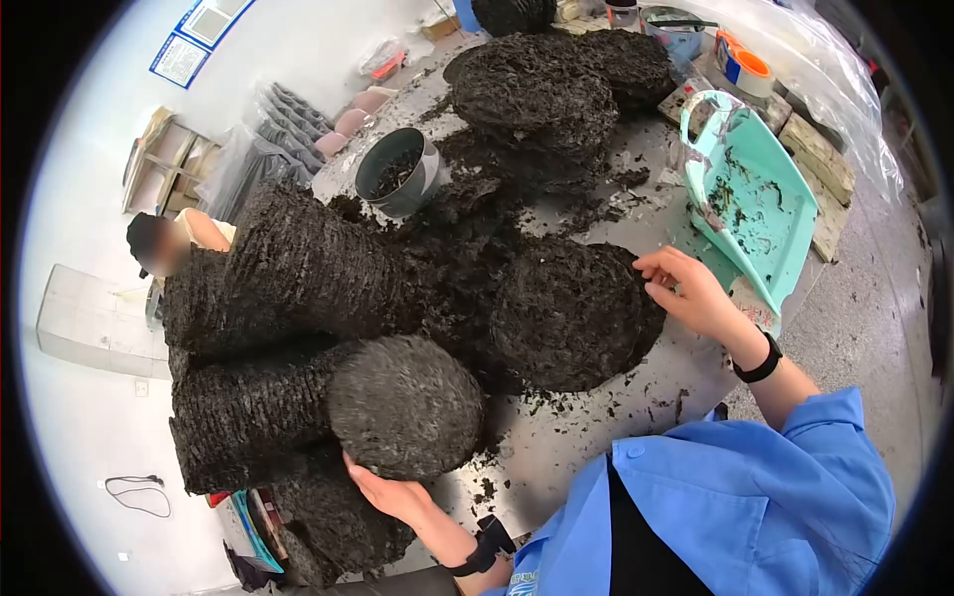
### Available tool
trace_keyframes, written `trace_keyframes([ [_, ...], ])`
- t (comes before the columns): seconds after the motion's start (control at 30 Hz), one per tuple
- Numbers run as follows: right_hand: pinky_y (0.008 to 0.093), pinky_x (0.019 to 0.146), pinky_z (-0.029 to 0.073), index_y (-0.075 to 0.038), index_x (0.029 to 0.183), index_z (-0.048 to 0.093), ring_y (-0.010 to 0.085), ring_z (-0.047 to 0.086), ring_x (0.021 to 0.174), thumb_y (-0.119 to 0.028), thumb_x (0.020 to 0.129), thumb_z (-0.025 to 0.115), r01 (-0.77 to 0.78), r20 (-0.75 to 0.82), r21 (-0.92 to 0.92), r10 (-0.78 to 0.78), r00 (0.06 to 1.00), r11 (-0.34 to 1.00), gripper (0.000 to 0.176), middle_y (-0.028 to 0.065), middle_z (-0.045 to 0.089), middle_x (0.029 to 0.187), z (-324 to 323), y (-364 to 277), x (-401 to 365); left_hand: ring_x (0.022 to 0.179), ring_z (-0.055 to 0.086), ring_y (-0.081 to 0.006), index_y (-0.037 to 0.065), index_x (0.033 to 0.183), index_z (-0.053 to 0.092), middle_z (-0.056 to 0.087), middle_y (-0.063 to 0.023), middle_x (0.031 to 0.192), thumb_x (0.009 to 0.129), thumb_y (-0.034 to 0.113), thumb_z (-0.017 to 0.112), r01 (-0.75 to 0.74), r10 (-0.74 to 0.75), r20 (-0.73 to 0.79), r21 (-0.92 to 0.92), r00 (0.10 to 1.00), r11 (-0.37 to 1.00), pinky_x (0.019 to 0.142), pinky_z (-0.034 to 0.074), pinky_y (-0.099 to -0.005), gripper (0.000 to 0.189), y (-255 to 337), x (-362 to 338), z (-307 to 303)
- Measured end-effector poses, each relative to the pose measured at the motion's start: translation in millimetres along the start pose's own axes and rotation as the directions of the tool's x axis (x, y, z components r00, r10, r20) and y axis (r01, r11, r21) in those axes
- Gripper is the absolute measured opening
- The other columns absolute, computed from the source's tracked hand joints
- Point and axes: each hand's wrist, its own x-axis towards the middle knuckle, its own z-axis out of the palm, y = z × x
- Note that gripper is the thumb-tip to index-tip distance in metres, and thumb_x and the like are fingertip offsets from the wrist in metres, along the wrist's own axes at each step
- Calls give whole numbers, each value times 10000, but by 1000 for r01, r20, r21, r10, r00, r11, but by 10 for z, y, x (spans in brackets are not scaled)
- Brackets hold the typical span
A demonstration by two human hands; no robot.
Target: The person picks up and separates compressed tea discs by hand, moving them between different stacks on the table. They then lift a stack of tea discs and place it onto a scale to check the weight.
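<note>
Plainly, both hands are on rounds of a dark, flaky, pressed material. The left hand [390, 492] lies open, palm up against the lower rim of a roll [402, 407]. Its fingers are spread along the edge and not closed around anything, and the fingertips go out of sight beneath the rim. The roll lies on its side directly above this hand. Its round end faces the person, and its long axis runs away from the hand to the left, where its ribbed body lies beside other rolls [288, 268] stacked the same way. The right hand [691, 293] is open too, fingers loosely curved, with the fingertips touching the right-hand rim of a flat pile [566, 318]. That pile lies just left of the hand, face up on the table [596, 447]. The left hand is therefore the nearer one to the roll and the right hand the nearer one to the flat pile. Roll and pile sit close together between the two hands, with loose crumbs scattered around them. Just right of the right hand lies a teal dustpan [765, 204], speckled with flakes. Beyond the flat pile, well away from both hands, stand a grey bucket [397, 171] and a taller heap [537, 94]. Another person [179, 238] is partly visible past the rolls.
</note>
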Motion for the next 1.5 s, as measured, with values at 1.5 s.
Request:
trace_keyframes([
  [1.5,314,822,508,-42,1134,629,154,644,913,-59,850,643,-95,-272,-94,66,960,991,285,55,685,958,-930,284,-62,1262,507,-362,-35,1357,483,523,-195,1370,934,92,496,-662,401,829,-51,389,748,1039,414,-419,441,-166,-1121,1072],
])
